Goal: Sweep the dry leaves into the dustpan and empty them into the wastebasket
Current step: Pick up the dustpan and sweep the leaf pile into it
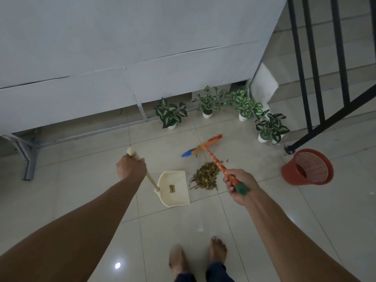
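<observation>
A pile of dry brown leaves (205, 176) lies on the tiled floor just right of a cream dustpan (177, 190). The pan rests on the floor with its mouth toward the pile. My left hand (131, 166) grips the top of the dustpan's long cream handle. My right hand (239, 185) holds the orange broom handle near its green end cap. The broom's orange and blue head (203, 148) is on the floor beyond the pile. A few stray leaves lie around the head. A red mesh wastebasket (308, 166) stands to the right.
Several potted plants (171, 115) in white pots line the floor by a grey wall and metal frame (28, 153). A black stair railing (317, 78) rises at the right above the basket. My bare feet (197, 257) stand on the glossy tiles below.
</observation>
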A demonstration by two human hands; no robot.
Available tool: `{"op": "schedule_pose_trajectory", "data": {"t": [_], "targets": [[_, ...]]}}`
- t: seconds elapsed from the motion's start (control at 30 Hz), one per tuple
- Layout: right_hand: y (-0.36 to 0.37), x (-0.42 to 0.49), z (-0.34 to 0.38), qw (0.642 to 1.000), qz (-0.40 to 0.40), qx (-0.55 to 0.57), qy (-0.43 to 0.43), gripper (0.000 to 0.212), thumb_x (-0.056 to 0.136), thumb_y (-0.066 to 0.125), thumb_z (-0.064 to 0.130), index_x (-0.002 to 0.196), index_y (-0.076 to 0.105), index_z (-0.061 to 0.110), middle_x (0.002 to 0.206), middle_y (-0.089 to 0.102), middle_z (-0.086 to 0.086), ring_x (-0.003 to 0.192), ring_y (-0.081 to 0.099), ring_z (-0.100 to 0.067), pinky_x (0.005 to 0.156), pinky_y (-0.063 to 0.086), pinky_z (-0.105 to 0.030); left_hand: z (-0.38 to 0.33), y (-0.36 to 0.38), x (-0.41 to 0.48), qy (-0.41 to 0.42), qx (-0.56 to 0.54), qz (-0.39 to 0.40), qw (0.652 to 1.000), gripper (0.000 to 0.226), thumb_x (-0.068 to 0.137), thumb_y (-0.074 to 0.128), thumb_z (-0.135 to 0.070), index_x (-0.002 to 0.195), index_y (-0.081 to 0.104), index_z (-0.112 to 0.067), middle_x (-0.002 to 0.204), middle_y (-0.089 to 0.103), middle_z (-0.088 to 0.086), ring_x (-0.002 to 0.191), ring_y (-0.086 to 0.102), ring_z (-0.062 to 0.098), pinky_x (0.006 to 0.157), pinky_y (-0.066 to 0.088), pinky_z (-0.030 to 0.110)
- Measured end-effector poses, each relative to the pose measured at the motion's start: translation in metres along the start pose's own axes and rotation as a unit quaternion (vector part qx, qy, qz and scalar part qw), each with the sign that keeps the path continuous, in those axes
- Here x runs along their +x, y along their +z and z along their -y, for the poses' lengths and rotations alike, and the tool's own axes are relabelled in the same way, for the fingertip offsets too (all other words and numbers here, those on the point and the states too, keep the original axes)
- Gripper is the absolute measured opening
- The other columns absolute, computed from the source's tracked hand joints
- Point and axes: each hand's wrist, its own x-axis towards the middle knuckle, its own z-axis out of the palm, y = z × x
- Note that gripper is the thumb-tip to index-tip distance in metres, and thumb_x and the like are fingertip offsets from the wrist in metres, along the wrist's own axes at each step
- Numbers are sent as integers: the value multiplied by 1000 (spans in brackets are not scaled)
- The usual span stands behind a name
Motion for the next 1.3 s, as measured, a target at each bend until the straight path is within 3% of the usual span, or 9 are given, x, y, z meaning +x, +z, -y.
{"op": "schedule_pose_trajectory", "data": {"t": [0.13,0.33,0.47,0.57,0.73,0.83,0.9,0.97,1.3], "targets": [[10,6,-13,999,-34,10,8,18,91,56,4,108,63,-1,63,52,-6,32,46,-6,28,32,-16,5,0,0,-3,-4,0,1000,25,88,68,-24,104,66,-5,88,62,10,88,65,33,79,57,42],[-36,-39,7,998,2,65,5,12,94,53,6,105,56,0,63,54,-5,31,45,-5,24,32,-17,8,-1,9,-1,2,3,1000,25,89,67,-24,104,65,-4,94,67,14,87,65,33,77,56,40],[-64,-70,36,997,-15,-78,1,12,97,53,10,103,54,0,63,53,-5,33,45,-6,26,34,-18,4,-1,12,-4,-2,3,1000,28,88,67,-24,108,64,-5,96,67,15,90,66,34,81,57,43],[-68,-77,49,955,-82,-285,-17,13,95,59,11,101,61,-1,67,63,-9,39,49,-10,33,40,-21,-2,1,11,-5,-3,3,1000,30,88,66,-26,111,63,-6,100,67,15,91,66,35,82,57,45],[-64,-47,36,900,-140,-410,-41,12,88,62,-4,98,63,-10,78,71,-26,56,67,-24,50,57,-30,-9,1,10,-9,0,-9,1000,31,89,66,-26,112,63,-4,100,66,16,92,66,35,82,57,45],[-63,-24,15,830,-180,-526,-51,10,87,61,6,89,66,-3,66,73,-14,50,67,-21,56,59,-32,-5,1,11,-2,4,-15,1000,31,89,67,-26,110,63,-4,102,67,16,94,65,35,83,56,44],[-60,-18,2,770,-187,-606,-62,10,85,58,10,82,65,3,59,71,-5,48,67,-15,53,54,-25,-3,2,12,4,9,-15,1000,31,89,67,-26,110,64,-4,103,67,17,96,65,36,82,55,41],[-57,-16,-10,739,-173,-649,-57,6,84,55,10,80,60,7,60,69,-2,50,66,-13,50,49,-22,-2,3,14,6,6,-12,1000,31,89,67,-25,110,64,-3,104,67,17,98,65,35,81,53,39],[-72,-65,-6,727,-120,-676,-14,15,86,67,11,100,67,8,76,73,-8,57,70,-14,49,53,-22,2,3,31,-23,-18,-16,999,35,87,70,-23,116,62,-4,108,67,17,100,65,35,86,55,42]]}}
